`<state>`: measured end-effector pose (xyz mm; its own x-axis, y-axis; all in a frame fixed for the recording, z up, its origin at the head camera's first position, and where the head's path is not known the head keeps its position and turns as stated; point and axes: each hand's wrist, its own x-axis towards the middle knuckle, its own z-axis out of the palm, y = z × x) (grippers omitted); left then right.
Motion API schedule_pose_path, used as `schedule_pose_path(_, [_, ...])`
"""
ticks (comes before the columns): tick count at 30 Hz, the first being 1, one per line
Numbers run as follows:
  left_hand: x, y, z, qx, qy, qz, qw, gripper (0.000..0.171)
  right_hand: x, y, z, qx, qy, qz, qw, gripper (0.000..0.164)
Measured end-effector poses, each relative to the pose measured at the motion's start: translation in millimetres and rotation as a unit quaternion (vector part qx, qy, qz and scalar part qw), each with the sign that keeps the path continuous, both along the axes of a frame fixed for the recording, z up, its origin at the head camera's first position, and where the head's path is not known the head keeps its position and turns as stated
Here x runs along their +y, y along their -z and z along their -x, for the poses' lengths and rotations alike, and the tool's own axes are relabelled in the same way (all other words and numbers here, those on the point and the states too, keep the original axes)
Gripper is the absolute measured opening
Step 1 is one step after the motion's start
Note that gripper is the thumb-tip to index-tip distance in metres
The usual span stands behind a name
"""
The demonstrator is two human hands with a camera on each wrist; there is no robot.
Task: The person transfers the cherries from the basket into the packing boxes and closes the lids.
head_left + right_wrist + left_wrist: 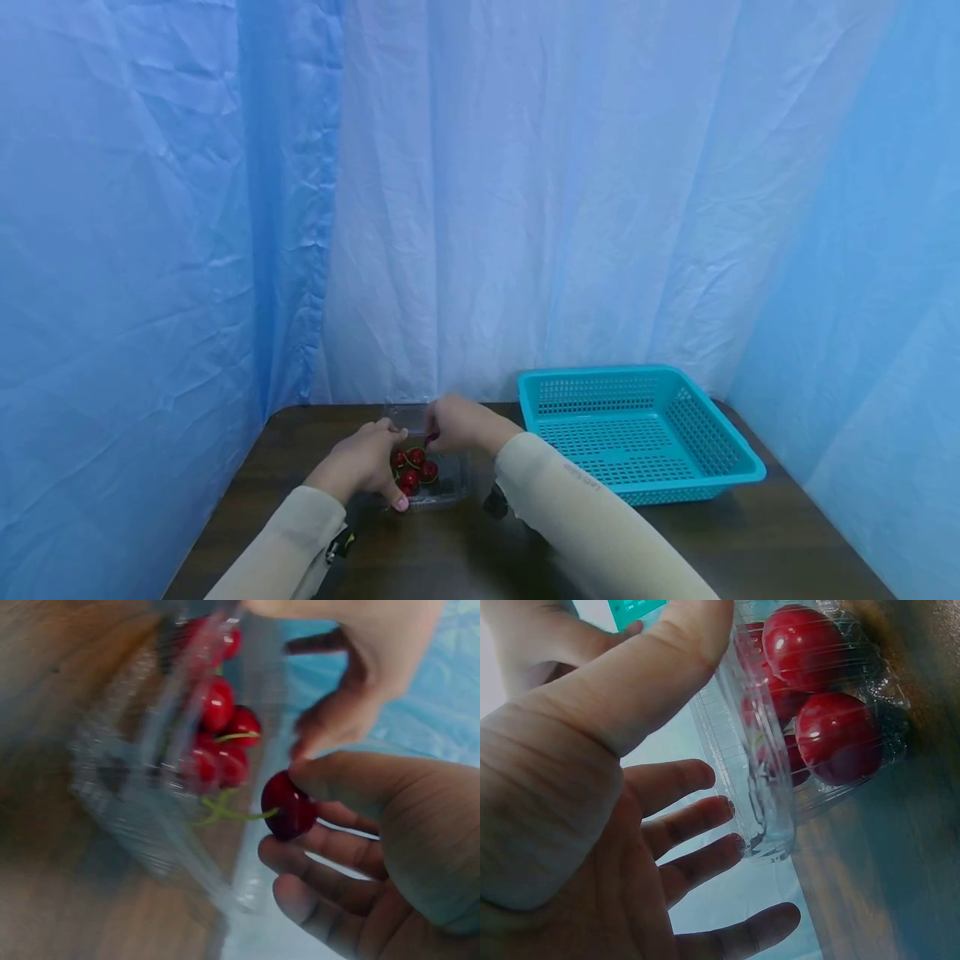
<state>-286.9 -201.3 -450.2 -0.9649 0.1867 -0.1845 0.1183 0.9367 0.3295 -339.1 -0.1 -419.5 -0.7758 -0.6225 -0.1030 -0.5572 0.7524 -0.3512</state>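
Note:
A clear plastic clamshell box (454,493) holds several red cherries (408,479) with green stems. Its see-through lid (405,414) stands open at the back. My right hand (467,425) pinches one dark red cherry (283,810) between thumb and fingers, just above the box; the stem points back toward the others in the right wrist view. At the box's left side is my left hand (362,462), its thumb (682,645) over the rim. The other fingers (697,817) are spread and nearly straight, tips at the clear plastic.
To the right on the dark wooden table (780,542) stands a turquoise plastic basket (622,442) with perforated walls and nothing in it. Blue-white curtains (525,208) hang around the table's back and sides. Dark wrist devices (495,502) sit under the sleeves.

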Motion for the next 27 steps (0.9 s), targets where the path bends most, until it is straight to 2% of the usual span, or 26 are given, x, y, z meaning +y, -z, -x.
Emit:
schedule_pose_path(3, [0,1.3,0.3,0.003,0.002,0.002,1.0000,0.121,-4,11.6,-1.2,-0.007,0.026,0.003,1.000,0.010])
schedule_pose_path(6, [0,1.5,-0.4,0.004,0.002,0.003,1.0000,0.121,-8,20.0,-2.3,0.005,0.040,-0.007,0.999,0.013])
schedule_pose_path(14, [1,-2.8,-3.4,0.003,0.001,-0.006,1.0000,0.119,-17,29.2,-10.1,0.040,0.028,-0.060,0.997,0.011])
schedule_pose_path(27, [-1,-0.2,-2.1,-0.001,-0.003,-0.010,0.9999,0.117,-18,37.5,-13.3,0.021,0.009,-0.048,0.999,0.010])
